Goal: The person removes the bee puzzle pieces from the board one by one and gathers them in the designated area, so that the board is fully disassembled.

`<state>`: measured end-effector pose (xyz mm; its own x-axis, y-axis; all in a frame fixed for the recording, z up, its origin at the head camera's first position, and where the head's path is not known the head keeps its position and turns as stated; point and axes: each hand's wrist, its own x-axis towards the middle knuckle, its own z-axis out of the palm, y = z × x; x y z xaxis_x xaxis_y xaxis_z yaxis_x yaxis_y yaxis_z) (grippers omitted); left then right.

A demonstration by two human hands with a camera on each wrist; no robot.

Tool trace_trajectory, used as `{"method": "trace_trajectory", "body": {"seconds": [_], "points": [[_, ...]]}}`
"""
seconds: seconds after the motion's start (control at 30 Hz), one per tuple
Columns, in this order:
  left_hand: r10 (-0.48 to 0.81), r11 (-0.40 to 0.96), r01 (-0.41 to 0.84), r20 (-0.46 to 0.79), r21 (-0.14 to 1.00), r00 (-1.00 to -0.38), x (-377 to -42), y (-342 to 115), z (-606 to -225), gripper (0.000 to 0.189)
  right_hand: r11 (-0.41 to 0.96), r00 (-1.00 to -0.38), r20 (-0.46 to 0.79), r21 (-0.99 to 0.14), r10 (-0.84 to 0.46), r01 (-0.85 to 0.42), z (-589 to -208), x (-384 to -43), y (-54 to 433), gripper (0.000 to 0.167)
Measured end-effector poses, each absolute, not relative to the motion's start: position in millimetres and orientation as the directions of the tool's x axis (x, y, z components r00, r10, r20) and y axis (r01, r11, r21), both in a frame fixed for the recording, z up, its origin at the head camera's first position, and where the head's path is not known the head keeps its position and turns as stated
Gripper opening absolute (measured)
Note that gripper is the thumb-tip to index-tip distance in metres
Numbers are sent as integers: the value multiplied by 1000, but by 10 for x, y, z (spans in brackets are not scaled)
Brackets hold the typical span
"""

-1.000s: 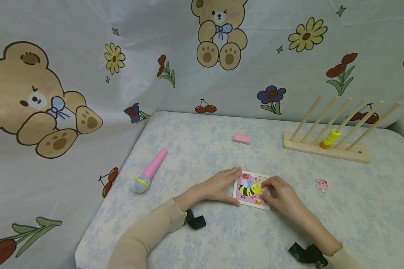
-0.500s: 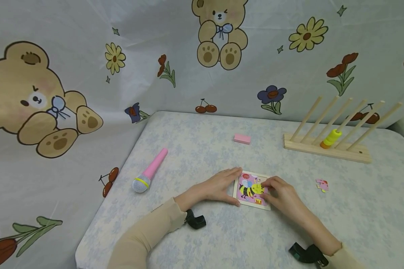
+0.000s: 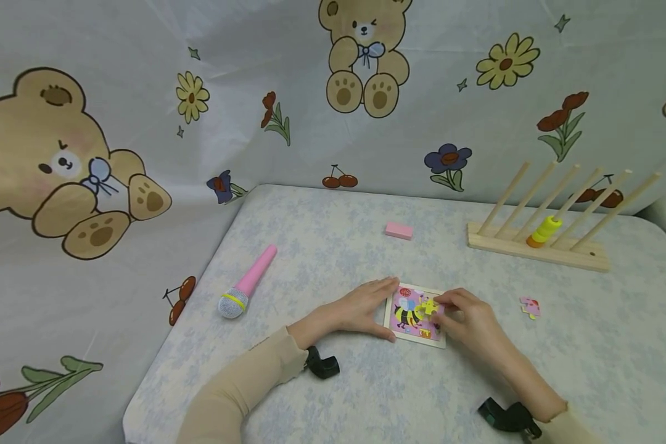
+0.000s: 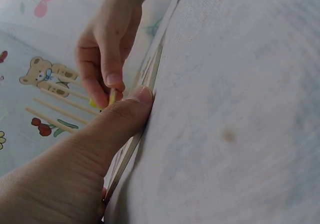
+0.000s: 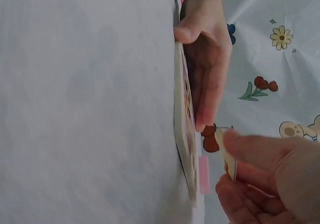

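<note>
A square wooden jigsaw puzzle (image 3: 420, 341) with a bee picture lies on the table in the head view. At its left side is my left hand (image 3: 361, 308), fingers stretched to the far corner and thumb at the near one. My right hand (image 3: 470, 320) pinches a yellow puzzle piece (image 3: 428, 307) between thumb and fingers over the right part of the picture. In the right wrist view this puzzle piece (image 5: 227, 156) is raised off the board and tilted, its thin wooden edge showing. Another puzzle piece (image 3: 530, 307), pink, lies to the right of the right hand.
Behind the puzzle lies a pink block (image 3: 399, 231). A wooden rack with upright pegs (image 3: 538, 246) stands at the back right, yellow and orange beads (image 3: 545, 232) on one peg. At left lies a pink toy microphone (image 3: 250, 280). A bear-printed cloth (image 3: 288, 74) hangs behind the table.
The yellow puzzle piece has come up from the board and turned in my right hand, which has shifted slightly right. My left hand stays at the puzzle's side.
</note>
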<state>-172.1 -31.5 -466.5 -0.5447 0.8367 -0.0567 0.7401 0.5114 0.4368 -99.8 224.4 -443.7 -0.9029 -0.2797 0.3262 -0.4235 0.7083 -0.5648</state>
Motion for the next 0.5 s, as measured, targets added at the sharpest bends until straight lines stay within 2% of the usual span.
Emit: {"method": "trace_trajectory", "body": {"seconds": [0.13,0.3,0.5], "points": [[836,512,742,-55,432,-546,-1730,-311,-4670,109,680,-929,267,-634,-255,-369,-4246,-989,2389,25],[841,506,749,-51,428,-539,-1737,-309,-4675,109,687,-954,223,-662,-203,-301,-4038,-901,2677,28],[840,509,750,-55,422,-540,-1729,-320,-4687,108,681,-985,133,-711,-112,-174,-4023,-718,3131,32]]}}
